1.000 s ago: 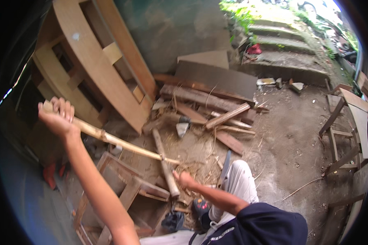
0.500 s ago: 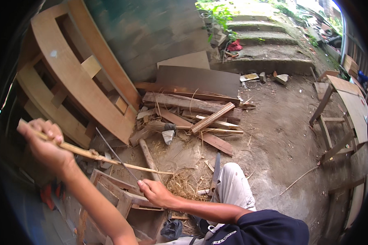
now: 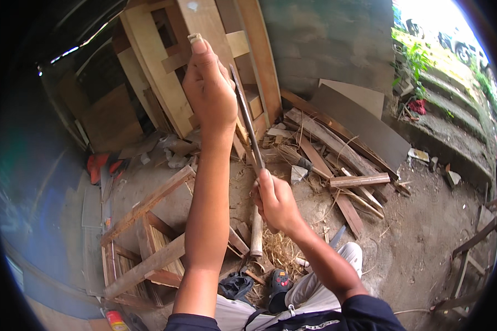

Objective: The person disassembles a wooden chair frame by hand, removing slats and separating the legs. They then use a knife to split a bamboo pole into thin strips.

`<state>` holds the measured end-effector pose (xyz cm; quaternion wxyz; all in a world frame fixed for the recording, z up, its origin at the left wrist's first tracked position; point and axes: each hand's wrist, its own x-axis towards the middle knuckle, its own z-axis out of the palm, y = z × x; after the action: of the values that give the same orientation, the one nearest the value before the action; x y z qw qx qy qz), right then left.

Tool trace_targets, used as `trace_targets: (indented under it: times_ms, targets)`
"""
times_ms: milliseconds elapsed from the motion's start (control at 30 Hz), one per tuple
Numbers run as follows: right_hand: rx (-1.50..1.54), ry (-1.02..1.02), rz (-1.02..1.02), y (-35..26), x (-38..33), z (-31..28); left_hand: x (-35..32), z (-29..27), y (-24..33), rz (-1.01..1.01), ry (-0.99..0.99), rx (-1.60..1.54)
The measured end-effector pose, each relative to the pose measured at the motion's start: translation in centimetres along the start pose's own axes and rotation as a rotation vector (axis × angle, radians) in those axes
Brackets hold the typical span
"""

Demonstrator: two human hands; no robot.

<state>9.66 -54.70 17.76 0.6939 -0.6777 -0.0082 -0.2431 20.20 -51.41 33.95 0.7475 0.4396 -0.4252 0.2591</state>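
Note:
My left hand [image 3: 209, 88] is raised high in the middle of the view, closed around the upper end of a thin bamboo strip [image 3: 248, 124]. The strip runs down and to the right into my right hand [image 3: 275, 201], which grips its lower end at about knee height. Just below my right hand a thicker pale bamboo stick [image 3: 256, 234] stands nearly upright on the dirt floor. Dry shavings [image 3: 279, 251] lie around its foot.
A low wooden frame stool [image 3: 143, 237] stands at my left. Big curved wooden frames [image 3: 154, 83] lean on the wall behind. Loose planks and offcuts [image 3: 337, 149] are piled at the right. Concrete steps [image 3: 453, 127] rise at the far right. My sandalled foot [image 3: 279, 281] is below.
My left hand has swung from the far left up to the top centre, turning the strip from nearly level to steep. My right hand has moved up and right along it.

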Motion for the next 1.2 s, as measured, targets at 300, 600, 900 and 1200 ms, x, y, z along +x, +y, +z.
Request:
trace_targets:
  times_ms: [300,600,900,1200]
  targets:
    - [-0.105,0.034,0.178,2.2,0.5,1.3,0.0,-2.2,0.5,0.16,0.068,0.122]
    - [-0.08,0.008,0.223,5.3,-0.9,2.2,0.3,-3.8,0.1,0.098,0.129,0.102]
    - [0.262,-0.018,0.151,0.3,0.5,3.3,-0.5,-4.1,0.1,0.132,0.084,0.113]
    - [0.167,-0.032,0.232,1.0,1.3,2.5,-0.2,-4.3,-0.4,0.181,0.087,0.172]
